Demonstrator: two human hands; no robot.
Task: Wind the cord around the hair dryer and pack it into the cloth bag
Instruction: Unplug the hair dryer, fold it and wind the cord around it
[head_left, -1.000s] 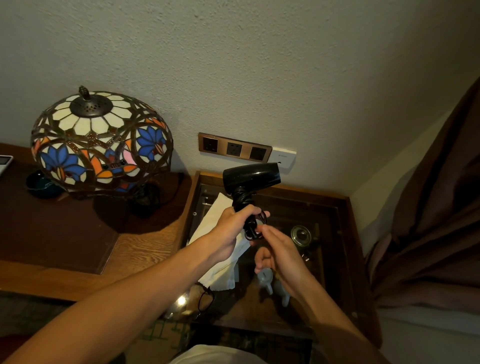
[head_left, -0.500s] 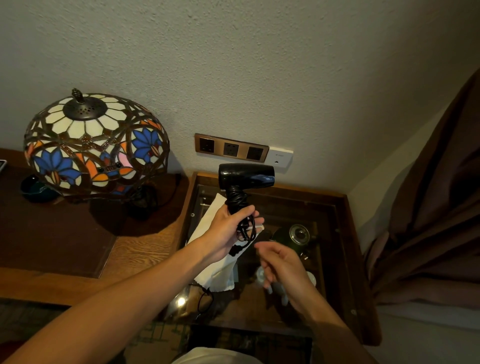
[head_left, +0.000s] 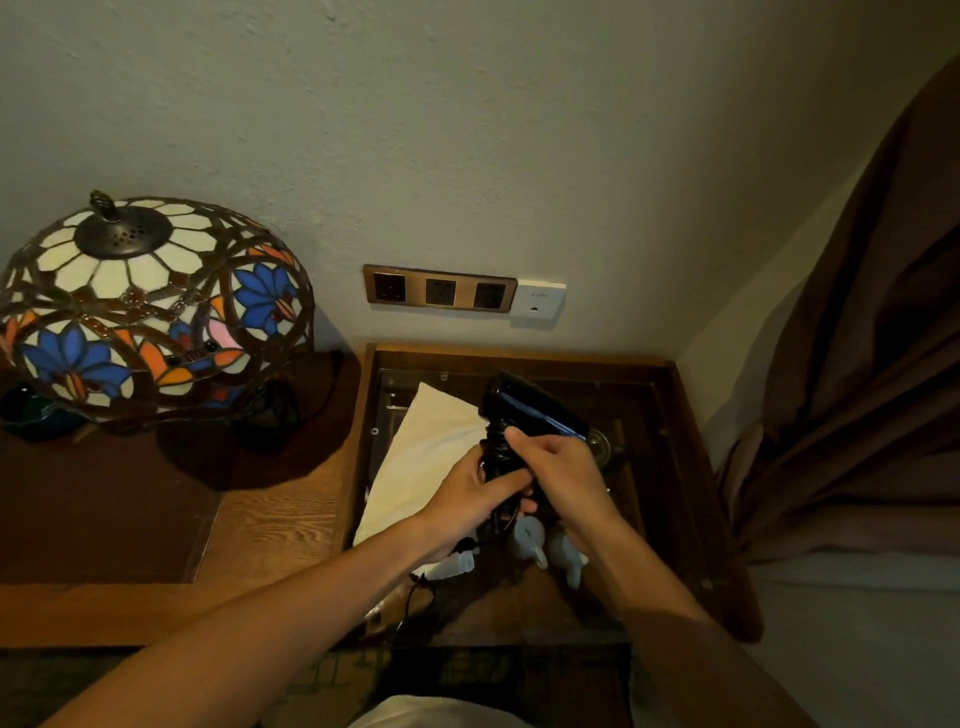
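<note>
Both hands clasp dryer (head_left: 530, 410) handle just right of bag (head_left: 415, 457): left hand (head_left: 467, 493) wrapped low, right hand (head_left: 563, 467) closed over cord (head_left: 496, 447) coils. Dryer rigid, likely light, glossy; cord springy, so hold handle, pinning coils.

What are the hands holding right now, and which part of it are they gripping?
Both hands hold the black hair dryer by its handle, where the cord is wound. The left hand grips from the left, the right hand from the right.
</note>
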